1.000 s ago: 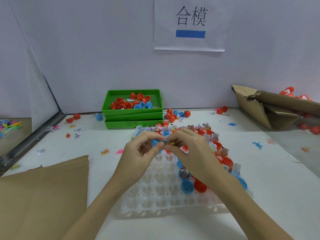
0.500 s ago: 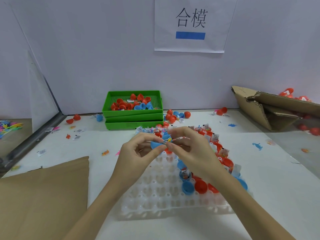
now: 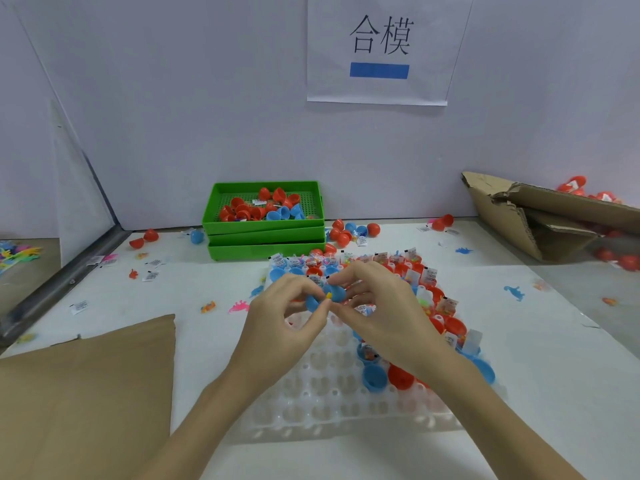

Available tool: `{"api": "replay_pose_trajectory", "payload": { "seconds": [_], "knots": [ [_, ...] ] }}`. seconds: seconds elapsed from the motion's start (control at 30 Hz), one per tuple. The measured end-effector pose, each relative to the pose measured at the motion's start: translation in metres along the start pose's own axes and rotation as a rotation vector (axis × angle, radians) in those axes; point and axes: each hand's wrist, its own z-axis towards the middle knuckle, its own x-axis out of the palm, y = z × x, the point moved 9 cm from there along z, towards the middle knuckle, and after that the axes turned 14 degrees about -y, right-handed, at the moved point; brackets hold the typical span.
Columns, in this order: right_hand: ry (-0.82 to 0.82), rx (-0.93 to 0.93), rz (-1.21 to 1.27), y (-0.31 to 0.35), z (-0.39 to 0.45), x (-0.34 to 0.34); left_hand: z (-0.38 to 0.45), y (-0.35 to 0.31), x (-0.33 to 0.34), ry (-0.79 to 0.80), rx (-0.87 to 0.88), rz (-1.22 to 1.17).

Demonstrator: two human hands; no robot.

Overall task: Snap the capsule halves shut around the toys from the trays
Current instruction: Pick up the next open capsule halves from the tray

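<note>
Above a clear plastic cell tray [image 3: 329, 403] I hold a blue capsule [image 3: 329, 295] between both hands. My left hand [image 3: 287, 317] pinches its left half and my right hand [image 3: 377, 306] grips the right half. The two halves are angled apart, and a small yellow toy shows in the gap. Red and blue capsule halves [image 3: 388, 375] with toys and paper slips fill the tray's far and right cells. The near cells hold nothing.
A stack of green trays [image 3: 266, 237] with red and blue halves stands at the back. Brown cardboard [image 3: 83, 393] lies at the near left and a torn cardboard box [image 3: 554, 216] at the back right. Loose capsules, small toys and slips litter the white table.
The capsule has risen slightly and turned, and the blue halves now show more plainly between my fingertips. Both hands stay over the tray.
</note>
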Motion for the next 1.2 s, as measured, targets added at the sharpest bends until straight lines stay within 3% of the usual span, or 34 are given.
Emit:
{"api": "replay_pose_trajectory", "payload": {
  "seconds": [0.13, 0.53, 1.2],
  "knots": [
    [0.005, -0.024, -0.034, 0.001, 0.0, 0.003, -0.002, 0.0, 0.001, -0.006, 0.004, 0.004],
    [0.039, -0.05, 0.104, 0.012, -0.001, 0.001, 0.001, 0.028, 0.0, 0.008, -0.376, -0.306],
    [-0.015, -0.104, 0.028, 0.016, -0.003, 0.003, 0.001, 0.028, 0.0, 0.023, -0.405, -0.351]
  ]
}}
